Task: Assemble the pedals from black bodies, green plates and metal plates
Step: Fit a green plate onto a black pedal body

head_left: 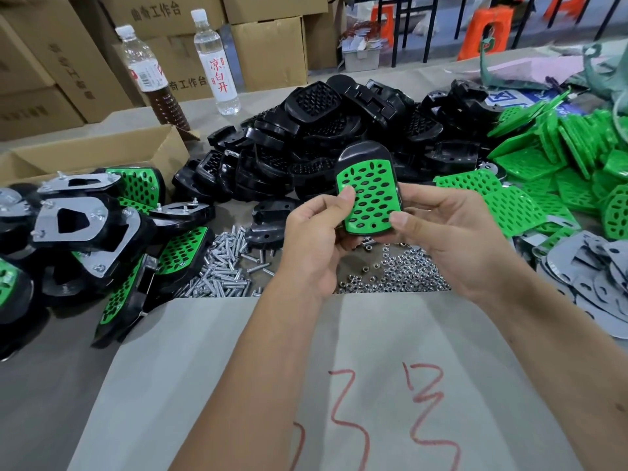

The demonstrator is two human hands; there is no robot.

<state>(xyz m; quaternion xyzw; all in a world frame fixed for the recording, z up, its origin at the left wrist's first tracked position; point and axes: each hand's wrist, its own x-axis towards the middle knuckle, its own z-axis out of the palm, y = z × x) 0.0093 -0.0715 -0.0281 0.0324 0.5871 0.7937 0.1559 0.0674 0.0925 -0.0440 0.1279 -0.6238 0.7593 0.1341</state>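
Observation:
A black pedal body (365, 153) with a perforated green plate (370, 195) seated on its face is held up over the table's middle. My left hand (316, 239) grips its left side, thumb pressed on the green plate. My right hand (448, 232) grips its right and lower edge, thumb on the plate's lower right corner. A heap of black bodies (323, 137) lies behind. Loose green plates (543, 164) are piled to the right. Grey metal plates (591, 266) lie at the right edge.
Finished pedals (85, 226) are stacked at the left beside an open cardboard box (102, 154). Screws (224, 266) and nuts (401, 270) lie loose under my hands. Two bottles (217, 62) and cartons stand at the back. A cardboard sheet (306, 385) with red marks covers the near table.

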